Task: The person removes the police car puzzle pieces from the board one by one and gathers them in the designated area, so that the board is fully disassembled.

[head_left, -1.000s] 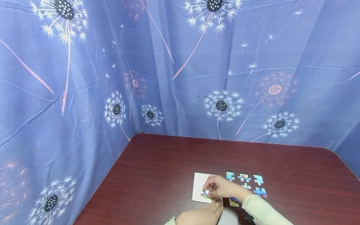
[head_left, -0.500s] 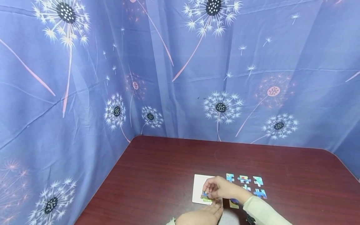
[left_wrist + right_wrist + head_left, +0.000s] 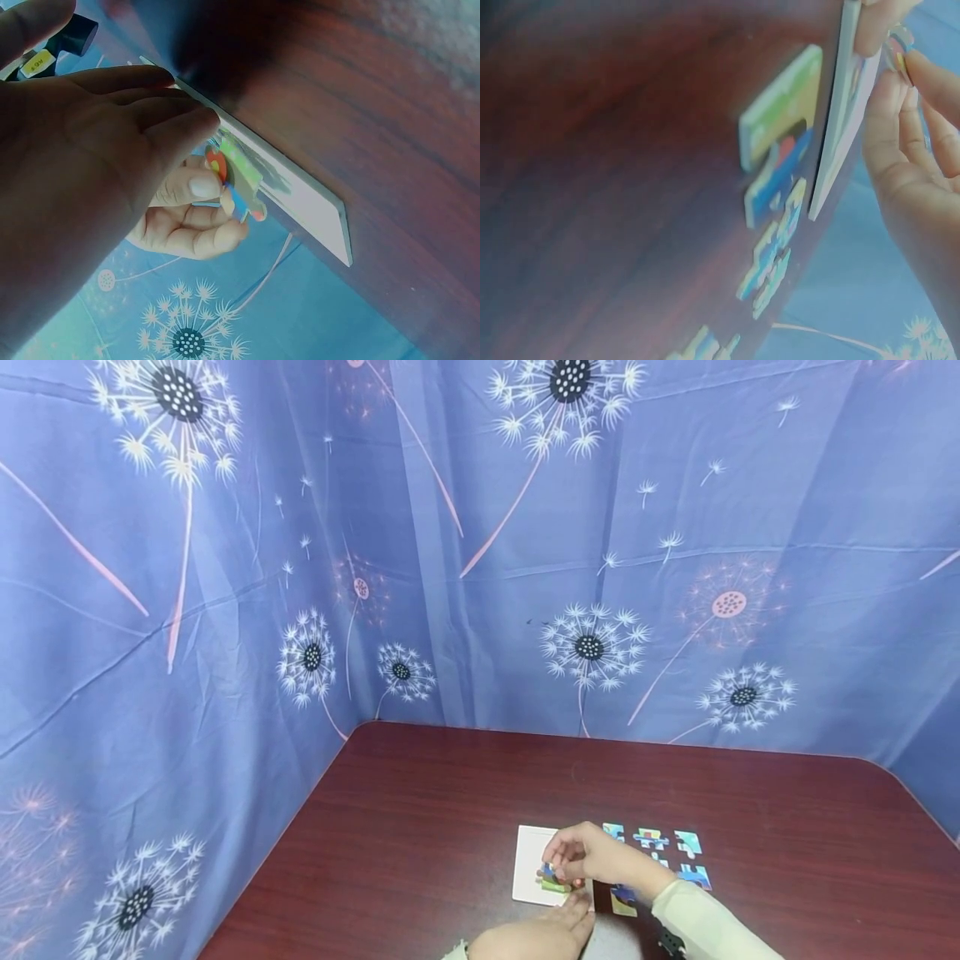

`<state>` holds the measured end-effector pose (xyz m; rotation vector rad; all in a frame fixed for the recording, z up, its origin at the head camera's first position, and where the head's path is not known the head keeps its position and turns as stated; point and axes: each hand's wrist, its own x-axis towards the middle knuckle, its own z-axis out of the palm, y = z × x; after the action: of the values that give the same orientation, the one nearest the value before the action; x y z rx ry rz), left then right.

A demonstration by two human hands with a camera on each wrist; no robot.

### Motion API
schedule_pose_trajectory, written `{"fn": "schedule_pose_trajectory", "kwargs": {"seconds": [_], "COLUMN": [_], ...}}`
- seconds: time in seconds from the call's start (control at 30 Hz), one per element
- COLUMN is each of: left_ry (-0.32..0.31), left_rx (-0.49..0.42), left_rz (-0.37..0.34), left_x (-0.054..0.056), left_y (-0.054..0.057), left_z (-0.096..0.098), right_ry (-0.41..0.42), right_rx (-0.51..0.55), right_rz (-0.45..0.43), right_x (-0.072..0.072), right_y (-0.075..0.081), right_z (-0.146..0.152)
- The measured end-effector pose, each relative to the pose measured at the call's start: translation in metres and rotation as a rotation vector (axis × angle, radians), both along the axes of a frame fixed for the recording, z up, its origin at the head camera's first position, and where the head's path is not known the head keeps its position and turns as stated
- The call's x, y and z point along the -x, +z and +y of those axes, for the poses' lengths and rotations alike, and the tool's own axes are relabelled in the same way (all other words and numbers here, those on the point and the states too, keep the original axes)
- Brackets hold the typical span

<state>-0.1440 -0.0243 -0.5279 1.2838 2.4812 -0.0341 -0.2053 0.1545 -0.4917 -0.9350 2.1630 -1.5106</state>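
My right hand point(image 3: 603, 860) pinches a jigsaw piece point(image 3: 241, 176) between thumb and fingers. The piece is green, blue and red, and stands tilted close over the white puzzle board point(image 3: 527, 852). In the right wrist view, part of this piece point(image 3: 896, 54) shows between the fingertips. My left hand point(image 3: 536, 937) lies with straight fingers at the board's near right edge, fingertips just below the held piece. In the left wrist view, the back of the left hand point(image 3: 90, 150) covers part of the right hand.
Several loose jigsaw pieces point(image 3: 651, 838) lie right of the board on the dark red table point(image 3: 420, 810). A green and blue piece point(image 3: 780, 105) sits nearest the board's edge, partly behind the right forearm in the head view. A blue dandelion-print curtain point(image 3: 480, 635) borders the table.
My right hand has risen slightly, and the jigsaw piece has tilted up from lying flatter over the board. The left hand has stayed at the board's edge.
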Motion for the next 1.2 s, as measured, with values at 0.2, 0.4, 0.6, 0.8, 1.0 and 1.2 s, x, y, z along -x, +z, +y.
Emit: {"fn": "schedule_pose_trajectory", "kwargs": {"seconds": [0.2,0.4,0.6,0.8,1.0,1.2], "left_ry": [-0.003,-0.014,-0.018,0.015,-0.011,0.002], "left_rx": [0.028,0.021,0.0,-0.001,-0.006,-0.022], "left_rz": [0.071,0.031,-0.011,-0.004,0.056,0.034], "left_x": [-0.001,0.004,-0.005,-0.015,-0.005,-0.005], "left_y": [-0.005,-0.015,0.015,0.047,0.009,0.009], "left_z": [0.002,0.002,0.0,-0.001,0.0,0.0], "right_ry": [-0.025,-0.041,-0.073,-0.1,-0.087,-0.073], "right_rx": [-0.029,-0.039,-0.053,-0.067,-0.049,-0.029], "right_rz": [0.031,0.072,0.079,0.11,0.097,0.056], "right_x": [0.003,0.002,0.001,-0.003,-0.01,-0.021], "right_y": [0.006,0.01,0.015,0.017,0.009,0.004], "right_z": [0.011,0.027,0.048,0.072,0.097,0.118]}}
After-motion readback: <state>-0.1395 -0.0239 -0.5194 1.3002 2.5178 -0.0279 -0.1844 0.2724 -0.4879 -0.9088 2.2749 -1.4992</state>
